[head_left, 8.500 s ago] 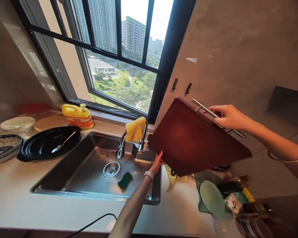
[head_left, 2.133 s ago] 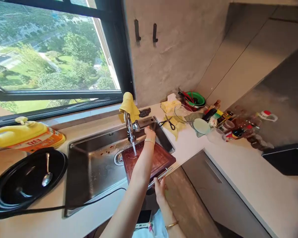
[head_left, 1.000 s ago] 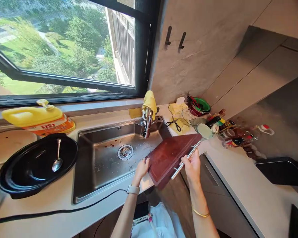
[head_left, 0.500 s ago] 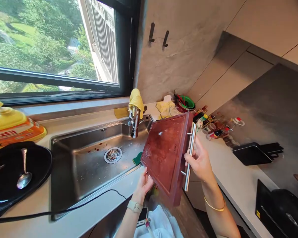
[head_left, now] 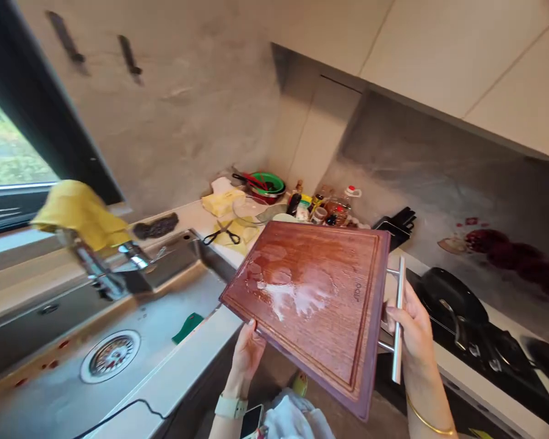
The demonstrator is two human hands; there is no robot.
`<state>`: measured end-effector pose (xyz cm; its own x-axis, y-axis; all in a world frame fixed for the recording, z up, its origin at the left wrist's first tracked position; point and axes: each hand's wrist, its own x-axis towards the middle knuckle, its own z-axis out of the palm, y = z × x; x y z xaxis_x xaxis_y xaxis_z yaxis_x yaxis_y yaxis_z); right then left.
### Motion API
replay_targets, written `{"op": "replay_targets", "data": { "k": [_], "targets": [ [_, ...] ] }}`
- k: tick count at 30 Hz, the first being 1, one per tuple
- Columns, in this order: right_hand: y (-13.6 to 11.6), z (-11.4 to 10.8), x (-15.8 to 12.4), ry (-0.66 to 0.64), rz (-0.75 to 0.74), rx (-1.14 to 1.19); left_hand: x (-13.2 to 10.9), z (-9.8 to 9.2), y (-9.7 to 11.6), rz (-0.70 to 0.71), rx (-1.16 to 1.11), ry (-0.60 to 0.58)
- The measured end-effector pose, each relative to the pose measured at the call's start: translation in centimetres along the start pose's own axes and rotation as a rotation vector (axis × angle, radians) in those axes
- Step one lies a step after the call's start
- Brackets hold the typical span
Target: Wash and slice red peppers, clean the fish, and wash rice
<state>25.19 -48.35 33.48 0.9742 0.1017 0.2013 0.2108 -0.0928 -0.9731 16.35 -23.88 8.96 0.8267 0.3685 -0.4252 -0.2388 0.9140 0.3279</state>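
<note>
A reddish-brown wooden cutting board [head_left: 311, 292], wet and glossy, is held up between both hands beside the sink. My right hand [head_left: 414, 326] is wrapped round the metal bar handle on its right side. At the near left edge, my left hand [head_left: 247, 353] grips the board, thumb on top and the other fingers hidden beneath. The board covers part of the counter behind it. To its left lies the steel sink [head_left: 174, 305], with a drain strainer [head_left: 110, 356], reddish-brown bits and a green piece [head_left: 187, 327] in it.
A yellow cloth [head_left: 80, 210] hangs over the faucet [head_left: 100, 274]. Black scissors [head_left: 222, 233] lie on the back counter near a green bowl [head_left: 269, 182] and several bottles [head_left: 333, 210]. Right of the board, a black pan [head_left: 452, 299] sits on the stove. A black cord [head_left: 132, 403] crosses the front counter.
My view has swung right, towards the stove. The board has turned from steeply tilted to flatter, its wet top now facing up, and has moved away from the sink. Both hands keep their hold.
</note>
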Motion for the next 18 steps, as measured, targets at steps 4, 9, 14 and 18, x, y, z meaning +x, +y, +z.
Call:
{"op": "replay_targets", "data": {
  "k": [4, 9, 14, 18],
  "targets": [
    [4.0, -12.0, 1.2, 0.19, 0.065, 0.05, 2.3, 5.7, -10.2, -0.057, 0.15, -0.035],
    [11.2, -24.2, 4.4, 0.243, 0.218, -0.021, 7.4, 11.1, -22.1, -0.159, 0.238, -0.056],
    [19.2, -30.1, 10.1, 0.257, 0.252, -0.035, 11.3, 12.8, -29.4, -0.242, 0.218, 0.002],
    [23.2, -31.6, 14.5, 0.251, 0.291, -0.122, 13.1, 12.4, -32.0, -0.279, 0.255, 0.036]
  ]
}}
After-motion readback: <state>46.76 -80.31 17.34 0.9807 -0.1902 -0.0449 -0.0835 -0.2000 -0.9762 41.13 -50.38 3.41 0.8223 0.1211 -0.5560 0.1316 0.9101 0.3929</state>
